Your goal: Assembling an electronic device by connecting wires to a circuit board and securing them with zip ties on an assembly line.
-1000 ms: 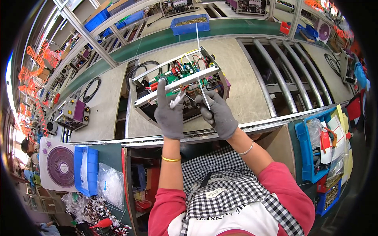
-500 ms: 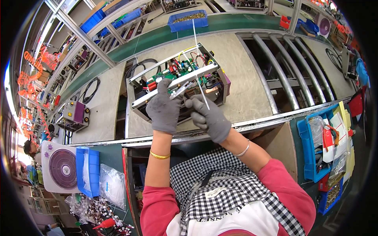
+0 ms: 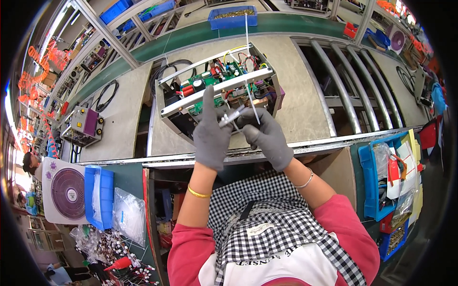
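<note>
An open metal-framed machine unit stands on the bench, its green circuit board and wires showing between pale side bars. In front of it, my grey-gloved hands meet around a small white, tube-like piece with a thin pale end. My left hand holds it at the thumb side, index finger stretched up toward the near bar. Curled fingers of my right hand pinch its other side; its exact kind is unclear. A white cable tie hangs from the unit beside my right fingers.
Metal rollers lie right of the bench board. A blue bin of small brass-coloured parts stands at the back. At left are another unit, a fan and a blue tray; a blue tool bin sits at right.
Both hands have drawn back from the unit toward me and slightly right. The white piece now shows plainly between them. The whole view has shifted a little.
</note>
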Demonstrator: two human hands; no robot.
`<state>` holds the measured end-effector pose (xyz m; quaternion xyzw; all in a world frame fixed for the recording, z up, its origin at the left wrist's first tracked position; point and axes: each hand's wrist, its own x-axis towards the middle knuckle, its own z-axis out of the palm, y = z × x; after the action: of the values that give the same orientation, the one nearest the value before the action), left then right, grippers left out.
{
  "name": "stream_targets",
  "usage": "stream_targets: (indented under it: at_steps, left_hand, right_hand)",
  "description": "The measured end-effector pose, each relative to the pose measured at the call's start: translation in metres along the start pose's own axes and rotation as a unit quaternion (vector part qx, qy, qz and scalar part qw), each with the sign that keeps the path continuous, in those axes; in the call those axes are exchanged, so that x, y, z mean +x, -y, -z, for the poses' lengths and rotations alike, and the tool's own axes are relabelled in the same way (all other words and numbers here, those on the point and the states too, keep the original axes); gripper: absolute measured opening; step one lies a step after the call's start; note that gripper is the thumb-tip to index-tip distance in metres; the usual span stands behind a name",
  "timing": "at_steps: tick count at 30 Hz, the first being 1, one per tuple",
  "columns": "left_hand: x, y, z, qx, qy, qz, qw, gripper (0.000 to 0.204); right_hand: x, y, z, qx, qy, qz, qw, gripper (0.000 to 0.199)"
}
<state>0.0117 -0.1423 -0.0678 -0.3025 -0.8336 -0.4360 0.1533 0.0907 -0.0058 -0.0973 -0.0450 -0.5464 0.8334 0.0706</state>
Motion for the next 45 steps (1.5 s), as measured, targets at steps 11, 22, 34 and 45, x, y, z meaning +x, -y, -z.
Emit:
stream_targets:
  at_steps: [11, 22, 34, 45]
  left_hand:
    - [-0.075, 0.029, -0.030, 0.043, 0.092, 0.091, 0.991, 0.074]
    - [-0.047, 0.040, -0.052, -0.421, 0.045, 0.396, 0.815, 0.035]
    - [-0.046, 0.046, -0.078, -0.461, -0.018, 0.369, 0.807, 0.040]
    - [-0.048, 0.045, -0.076, -0.433, -0.031, 0.383, 0.816, 0.043]
  right_hand:
    - [-0.018, -0.024, 0.019, -0.296, 0.042, 0.182, 0.937, 0.021]
    - [-0.008, 0.004, 0.051, -0.177, -0.193, 0.061, 0.963, 0.025]
    - [0.031, -0.005, 0.053, -0.322, -0.114, 0.248, 0.906, 0.015]
    - [0.032, 0.003, 0.050, -0.335, -0.086, 0.238, 0.907, 0.018]
